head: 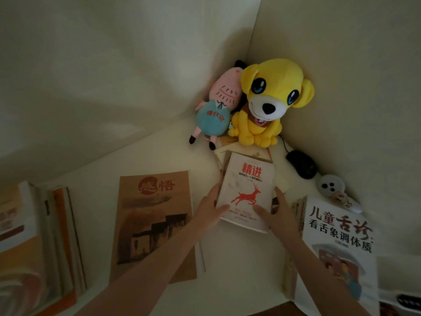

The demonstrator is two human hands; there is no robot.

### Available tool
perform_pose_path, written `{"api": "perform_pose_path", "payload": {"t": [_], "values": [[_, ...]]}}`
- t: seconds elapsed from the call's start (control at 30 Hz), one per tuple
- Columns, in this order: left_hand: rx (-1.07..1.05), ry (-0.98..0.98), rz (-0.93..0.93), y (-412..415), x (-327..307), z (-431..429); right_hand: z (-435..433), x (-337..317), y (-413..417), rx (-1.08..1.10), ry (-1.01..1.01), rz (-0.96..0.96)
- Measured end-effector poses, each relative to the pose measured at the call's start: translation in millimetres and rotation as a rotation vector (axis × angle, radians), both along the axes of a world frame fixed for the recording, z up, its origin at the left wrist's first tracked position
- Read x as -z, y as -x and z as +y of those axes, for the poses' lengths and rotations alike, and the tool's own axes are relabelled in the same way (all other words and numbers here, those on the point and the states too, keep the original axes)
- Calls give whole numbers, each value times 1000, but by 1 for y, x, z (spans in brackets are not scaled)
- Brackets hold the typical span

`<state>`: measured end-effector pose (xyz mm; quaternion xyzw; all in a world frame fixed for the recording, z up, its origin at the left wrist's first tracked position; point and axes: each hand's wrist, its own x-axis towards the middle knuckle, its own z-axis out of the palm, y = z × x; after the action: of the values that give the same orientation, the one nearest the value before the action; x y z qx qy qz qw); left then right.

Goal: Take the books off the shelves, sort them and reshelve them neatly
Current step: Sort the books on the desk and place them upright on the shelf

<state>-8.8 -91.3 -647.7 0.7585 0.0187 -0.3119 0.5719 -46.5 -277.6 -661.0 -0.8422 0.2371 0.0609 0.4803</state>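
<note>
Now white deer book [247, 190] between left hand [210, 210], right hand [276, 213]; both grip sides.

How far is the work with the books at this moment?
Done, it seems: books lie in flat piles, one topped by the brown book, one by the big white book. In hand: the left hand and right hand grip the deer book on the middle pile. Left: reshelving everything upright and neatly.
</note>
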Motion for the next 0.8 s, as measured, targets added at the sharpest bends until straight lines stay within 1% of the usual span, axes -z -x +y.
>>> {"api": "perform_pose_path", "payload": {"t": [0.13, 0.23, 0.33, 0.43, 0.5, 0.57, 0.67, 0.7, 0.8], "values": [[41, -22, -46, 7, 2, 9, 5, 2, 10, -44, -28, -14], [27, 62, -34, 7, 0, 11, 3, 2, 12, -48, -89, -18], [17, 96, -18, 5, -1, 14, -1, -1, 14, -68, -186, -10], [25, 160, 3, 5, -7, 17, 0, -6, 19, -68, -250, -56], [13, 191, -24, 8, -8, 23, 6, -11, 22, -63, -287, -95], [-51, 222, -57, 14, -12, 30, 14, -18, 26, -59, -299, -156], [-120, 356, -83, 26, -22, 43, 26, -27, 31, -46, -332, -295], [-126, 395, -113, 30, -25, 49, 31, -31, 33, -65, -321, -333], [-236, 372, -207, 38, -27, 72, 54, -40, 39, -213, -242, -416]]}}
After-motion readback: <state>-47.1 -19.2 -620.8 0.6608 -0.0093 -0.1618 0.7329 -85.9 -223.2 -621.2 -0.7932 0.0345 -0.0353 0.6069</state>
